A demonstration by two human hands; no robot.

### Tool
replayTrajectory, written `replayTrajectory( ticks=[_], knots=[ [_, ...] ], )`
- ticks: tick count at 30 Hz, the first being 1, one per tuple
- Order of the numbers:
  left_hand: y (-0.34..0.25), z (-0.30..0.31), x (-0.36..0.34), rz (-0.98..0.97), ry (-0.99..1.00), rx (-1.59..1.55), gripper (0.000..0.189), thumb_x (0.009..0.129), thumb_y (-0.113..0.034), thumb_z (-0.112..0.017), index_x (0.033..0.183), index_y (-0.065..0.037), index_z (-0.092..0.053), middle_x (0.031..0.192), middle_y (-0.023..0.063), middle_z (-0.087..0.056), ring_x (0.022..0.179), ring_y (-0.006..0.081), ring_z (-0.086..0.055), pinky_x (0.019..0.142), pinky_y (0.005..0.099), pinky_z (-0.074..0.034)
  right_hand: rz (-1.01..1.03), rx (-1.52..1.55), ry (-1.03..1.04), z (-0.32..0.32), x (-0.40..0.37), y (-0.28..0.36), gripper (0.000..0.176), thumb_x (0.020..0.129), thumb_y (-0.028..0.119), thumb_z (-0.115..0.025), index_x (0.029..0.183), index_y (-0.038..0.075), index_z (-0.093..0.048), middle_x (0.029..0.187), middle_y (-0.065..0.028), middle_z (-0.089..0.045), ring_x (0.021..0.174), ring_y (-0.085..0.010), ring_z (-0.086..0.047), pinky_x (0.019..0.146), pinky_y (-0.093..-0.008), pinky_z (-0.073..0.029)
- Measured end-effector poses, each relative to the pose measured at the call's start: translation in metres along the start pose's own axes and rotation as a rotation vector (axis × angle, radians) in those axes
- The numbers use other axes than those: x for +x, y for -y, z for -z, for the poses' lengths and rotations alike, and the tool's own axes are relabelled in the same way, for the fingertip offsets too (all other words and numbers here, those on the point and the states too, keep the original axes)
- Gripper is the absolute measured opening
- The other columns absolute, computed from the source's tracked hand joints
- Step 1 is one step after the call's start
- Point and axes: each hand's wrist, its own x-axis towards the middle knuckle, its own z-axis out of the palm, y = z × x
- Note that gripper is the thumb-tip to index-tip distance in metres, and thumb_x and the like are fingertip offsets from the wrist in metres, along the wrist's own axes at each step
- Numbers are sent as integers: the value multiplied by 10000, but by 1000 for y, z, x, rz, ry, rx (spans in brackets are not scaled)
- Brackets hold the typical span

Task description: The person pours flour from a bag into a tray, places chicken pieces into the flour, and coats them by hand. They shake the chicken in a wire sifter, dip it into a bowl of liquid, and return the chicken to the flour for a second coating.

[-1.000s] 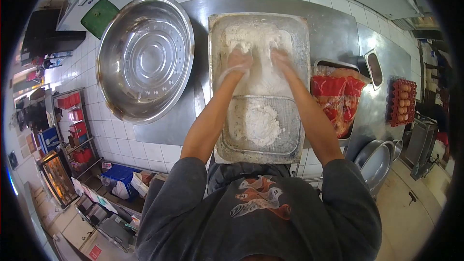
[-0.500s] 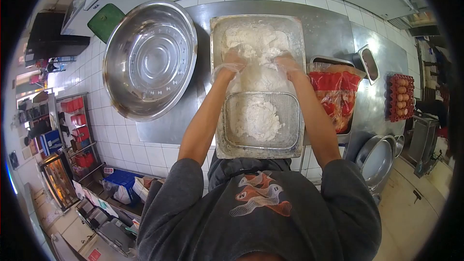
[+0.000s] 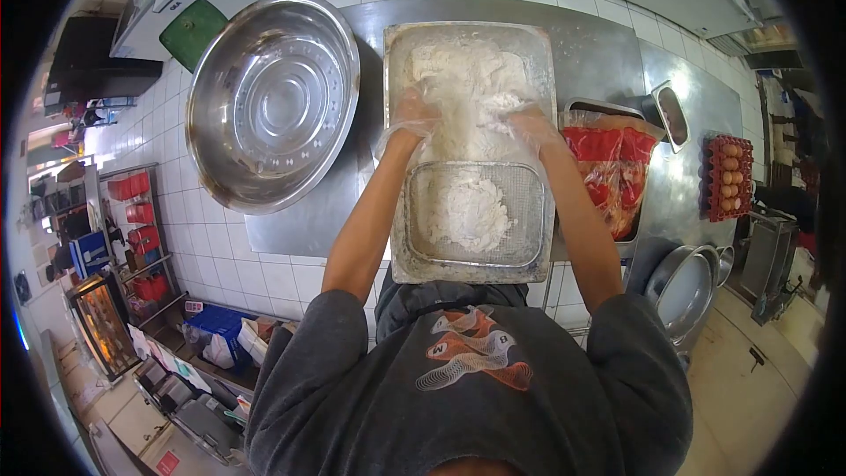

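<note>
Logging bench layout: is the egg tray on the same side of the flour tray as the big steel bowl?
No, the eggs sit right, the bowl left.

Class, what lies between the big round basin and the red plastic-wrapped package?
The head view shows a rectangular tray of white powder there, with the left hand and right hand reaching into it.
</note>
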Motion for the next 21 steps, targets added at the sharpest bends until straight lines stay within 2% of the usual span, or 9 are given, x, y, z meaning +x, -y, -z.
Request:
replayTrajectory(
  ticks=[2, 5, 8, 11, 12, 15, 17, 20, 21],
  knots=[
    [-13, 8, -7, 41, 5, 103, 488, 819, -381, -715, 1196, -79, -649, 1076, 203, -691, 989, 349, -666, 841, 417, -533, 50, -197, -54, -13, -45, 27, 586, 840, 123, -729, 1359, -15, -495, 1169, -182, -646, 1014, -245, -652, 871, -343, -542],
    [-8, 8, -7, 83, 43, 145, 526, 818, -398, -698, 1213, -56, -641, 1118, 221, -677, 1012, 365, -661, 879, 427, -523, -142, -414, 297, -21, -87, 39, 679, 813, 175, -774, 1372, -48, -461, 1249, -251, -595, 1026, -293, -650, 915, -375, -529],
    [-7, 5, -10, 155, 135, 188, 632, 829, -431, -678, 1315, -44, -564, 1254, 241, -606, 1151, 364, -597, 974, 419, -479, -37, -942, 513, -22, -83, 36, 760, 809, 193, -769, 1414, -66, -387, 1281, -270, -572, 1088, -316, -638, 954, -385, -514],
    [-17, -11, -27, 48, 99, 472, 814, 829, -457, -687, 1465, -60, -369, 1381, 255, -509, 1308, 391, -463, 1073, 419, -403, 84, -297, 213, -18, -52, -7, 667, 821, 254, -737, 1365, -35, -480, 1266, -251, -594, 1134, -326, -614, 997, -401, -483],
    [-23, -20, -36, -18, 62, 602, 892, 827, -465, -695, 1515, -68, -290, 1415, 260, -477, 1355, 406, -411, 1103, 422, -375, 124, -494, 89, -21, -40, -4, 617, 832, 239, -710, 1354, -16, -502, 1251, -242, -605, 1146, -326, -607, 1005, -405, -476],
    [-45, -38, -39, 177, 320, 871, 987, 850, -458, -665, 1561, -74, -98, 1503, 292, -334, 1431, 448, -255, 1151, 457, -312, 300, -993, -253, -29, 14, 3, 483, 850, 180, -640, 1306, 38, -570, 1201, -219, -637, 1164, -341, -592, 1020, -414, -462],
    [3, -75, -29, 82, 220, 866, 908, 865, -397, -648, 1547, -52, -158, 1473, 323, -354, 1411, 460, -291, 1138, 469, -328, 463, -1209, -437, -33, 59, -32, 413, 843, 120, -604, 1253, 69, -619, 1166, -210, -652, 1156, -371, -588, 1018, -411, -461],
    [23, -91, -29, 54, 143, 789, 748, 878, -283, -615, 1497, -19, -290, 1438, 340, -391, 1332, 476, -405, 1105, 481, -372, 757, -1179, -261, -17, 123, -72, 352, 816, 84, -577, 1157, 52, -656, 1102, -236, -656, 1073, -398, -613, 970, -434, -481],
    [25, -89, -32, 60, 131, 756, 691, 881, -241, -603, 1476, -8, -341, 1428, 341, -405, 1298, 481, -453, 1092, 483, -389, 747, -1132, -272, -20, 121, -77, 330, 813, 84, -575, 1129, 47, -662, 1075, -237, -659, 1048, -399, -619, 952, -439, -487]
  ],
)
